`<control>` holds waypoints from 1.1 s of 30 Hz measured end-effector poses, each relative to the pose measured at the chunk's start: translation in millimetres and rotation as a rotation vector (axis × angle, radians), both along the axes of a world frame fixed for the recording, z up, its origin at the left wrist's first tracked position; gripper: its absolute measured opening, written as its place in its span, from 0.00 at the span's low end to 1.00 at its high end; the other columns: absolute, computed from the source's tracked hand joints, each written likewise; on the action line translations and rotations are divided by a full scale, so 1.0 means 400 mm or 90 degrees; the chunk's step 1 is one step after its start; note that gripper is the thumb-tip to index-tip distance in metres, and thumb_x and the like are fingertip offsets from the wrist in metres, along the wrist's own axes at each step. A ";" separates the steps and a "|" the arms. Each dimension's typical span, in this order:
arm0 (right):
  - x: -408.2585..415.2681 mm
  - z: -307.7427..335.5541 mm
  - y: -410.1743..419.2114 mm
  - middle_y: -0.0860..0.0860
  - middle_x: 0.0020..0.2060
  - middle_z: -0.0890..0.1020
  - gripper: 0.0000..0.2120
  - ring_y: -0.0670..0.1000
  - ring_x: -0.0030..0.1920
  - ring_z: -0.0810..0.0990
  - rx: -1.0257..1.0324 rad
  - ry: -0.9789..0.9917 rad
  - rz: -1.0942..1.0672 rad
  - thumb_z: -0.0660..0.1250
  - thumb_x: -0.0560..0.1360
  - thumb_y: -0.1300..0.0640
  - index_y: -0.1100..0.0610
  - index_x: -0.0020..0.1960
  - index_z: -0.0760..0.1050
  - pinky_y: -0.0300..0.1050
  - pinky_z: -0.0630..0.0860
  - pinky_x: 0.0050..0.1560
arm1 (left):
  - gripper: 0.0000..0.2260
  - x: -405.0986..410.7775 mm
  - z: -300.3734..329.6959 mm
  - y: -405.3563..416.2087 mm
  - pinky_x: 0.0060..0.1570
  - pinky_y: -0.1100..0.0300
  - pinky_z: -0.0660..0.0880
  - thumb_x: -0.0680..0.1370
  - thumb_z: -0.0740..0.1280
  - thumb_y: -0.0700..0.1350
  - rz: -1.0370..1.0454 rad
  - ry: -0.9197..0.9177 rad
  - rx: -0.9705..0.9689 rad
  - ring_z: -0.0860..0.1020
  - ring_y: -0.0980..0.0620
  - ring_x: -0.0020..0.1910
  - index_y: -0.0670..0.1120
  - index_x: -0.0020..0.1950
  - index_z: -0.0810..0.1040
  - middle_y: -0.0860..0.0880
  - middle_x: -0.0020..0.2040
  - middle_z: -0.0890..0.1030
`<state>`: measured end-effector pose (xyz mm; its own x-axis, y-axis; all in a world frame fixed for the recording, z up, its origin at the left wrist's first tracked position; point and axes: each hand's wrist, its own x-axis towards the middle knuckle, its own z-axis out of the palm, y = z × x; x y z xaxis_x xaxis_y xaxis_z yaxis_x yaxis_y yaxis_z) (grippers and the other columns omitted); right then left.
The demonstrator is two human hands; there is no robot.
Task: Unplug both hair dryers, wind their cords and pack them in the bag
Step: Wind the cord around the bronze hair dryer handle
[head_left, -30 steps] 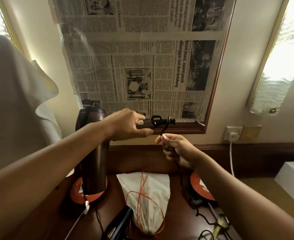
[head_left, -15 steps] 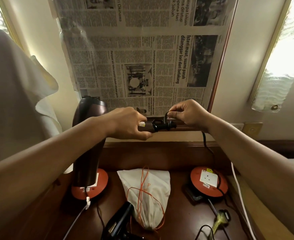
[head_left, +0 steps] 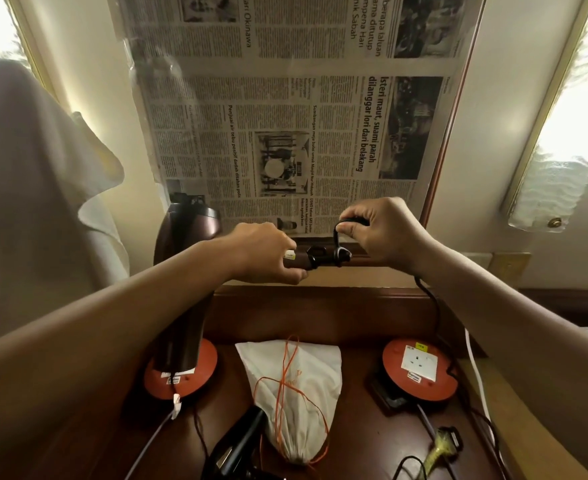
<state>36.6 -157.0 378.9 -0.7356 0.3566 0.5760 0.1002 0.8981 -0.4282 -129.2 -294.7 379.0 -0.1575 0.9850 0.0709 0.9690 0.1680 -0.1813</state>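
Note:
I hold a dark brown hair dryer [head_left: 185,289] up over the desk; its barrel hangs down behind my left forearm. My left hand [head_left: 268,252] grips the handle near its end. My right hand [head_left: 379,233] pinches the black cord [head_left: 431,306] in a loop just above the handle's cord end; the rest of the cord drops to the desk on the right. A second, black hair dryer [head_left: 237,445] lies at the desk's near edge. Between the two reels lies a white drawstring bag [head_left: 296,386] with an orange string.
Two orange extension reels stand on the wooden desk [head_left: 355,427]: the left reel [head_left: 181,372] under the dryer's barrel, the right reel [head_left: 419,368] with a white socket on top. A yellow-tipped plug [head_left: 441,448] and loose cords lie at front right. Newspaper [head_left: 285,116] covers the mirror behind.
My right hand rose from below the handle to above it, carrying the cord up and over the handle's end. My left hand kept its grip; the view tilted down a little.

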 end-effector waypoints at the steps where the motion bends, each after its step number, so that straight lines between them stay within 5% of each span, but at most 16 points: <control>1: -0.002 -0.005 -0.005 0.53 0.41 0.84 0.05 0.50 0.42 0.82 0.010 -0.010 0.001 0.68 0.75 0.60 0.60 0.47 0.83 0.51 0.80 0.46 | 0.20 0.004 -0.004 0.004 0.40 0.57 0.74 0.75 0.62 0.64 -0.001 0.016 0.001 0.72 0.56 0.38 0.50 0.55 0.77 0.57 0.37 0.72; 11: 0.001 -0.063 -0.060 0.52 0.39 0.83 0.06 0.50 0.39 0.81 -0.010 0.009 0.003 0.67 0.77 0.57 0.57 0.49 0.82 0.52 0.80 0.42 | 0.21 -0.027 -0.019 0.019 0.38 0.57 0.70 0.75 0.59 0.67 0.078 -0.007 0.020 0.73 0.55 0.38 0.51 0.52 0.77 0.56 0.37 0.73; 13: 0.004 -0.089 -0.076 0.55 0.48 0.85 0.10 0.50 0.50 0.82 -0.019 0.023 0.012 0.66 0.77 0.59 0.60 0.56 0.81 0.37 0.78 0.51 | 0.21 -0.036 -0.022 0.017 0.41 0.55 0.73 0.75 0.59 0.67 0.102 -0.022 0.036 0.75 0.54 0.39 0.51 0.51 0.77 0.55 0.37 0.75; 16: 0.011 -0.130 -0.098 0.50 0.59 0.80 0.17 0.39 0.61 0.72 -0.106 0.016 0.007 0.61 0.79 0.61 0.62 0.68 0.71 0.18 0.62 0.56 | 0.22 -0.049 -0.024 0.012 0.45 0.53 0.75 0.75 0.59 0.67 0.121 -0.062 0.052 0.77 0.52 0.41 0.50 0.51 0.78 0.53 0.40 0.78; 20: 0.012 -0.185 -0.106 0.34 0.43 0.71 0.21 0.28 0.40 0.71 -0.228 -0.001 0.054 0.58 0.81 0.63 0.57 0.73 0.63 0.24 0.68 0.47 | 0.25 -0.045 -0.025 0.013 0.43 0.54 0.72 0.75 0.58 0.68 0.118 -0.093 0.071 0.76 0.51 0.44 0.49 0.57 0.78 0.52 0.44 0.78; 23: 0.009 -0.206 -0.110 0.44 0.47 0.77 0.21 0.34 0.42 0.72 -0.318 0.060 0.086 0.59 0.80 0.64 0.55 0.72 0.66 0.27 0.71 0.48 | 0.32 -0.041 -0.021 0.015 0.46 0.55 0.71 0.75 0.59 0.67 0.119 -0.120 0.096 0.78 0.48 0.50 0.46 0.70 0.71 0.46 0.57 0.80; 26: 0.012 -0.226 -0.116 0.50 0.32 0.72 0.13 0.46 0.30 0.68 -0.493 0.082 0.139 0.57 0.81 0.63 0.56 0.62 0.74 0.36 0.68 0.28 | 0.34 -0.034 -0.016 0.015 0.48 0.54 0.73 0.75 0.59 0.68 0.096 -0.143 0.111 0.77 0.49 0.49 0.46 0.72 0.69 0.46 0.59 0.80; 28: 0.012 -0.245 -0.110 0.47 0.29 0.69 0.10 0.46 0.27 0.65 -0.602 0.092 0.182 0.57 0.81 0.59 0.56 0.58 0.75 0.37 0.63 0.25 | 0.33 -0.030 -0.012 0.015 0.48 0.54 0.73 0.75 0.59 0.68 0.082 -0.152 0.110 0.78 0.49 0.51 0.46 0.71 0.70 0.46 0.59 0.80; 33: 0.019 -0.262 -0.087 0.50 0.28 0.64 0.15 0.46 0.24 0.60 -0.758 0.032 0.237 0.59 0.78 0.48 0.58 0.47 0.78 0.38 0.58 0.24 | 0.28 -0.028 -0.001 0.005 0.37 0.59 0.71 0.75 0.61 0.66 0.058 -0.205 0.129 0.74 0.59 0.30 0.48 0.66 0.75 0.46 0.49 0.83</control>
<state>44.3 -191.9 274.2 -0.8900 0.4508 0.0685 -0.1168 -0.0800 -0.9899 -140.6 -292.5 378.7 -0.2893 0.9372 0.1946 0.9504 0.2570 0.1750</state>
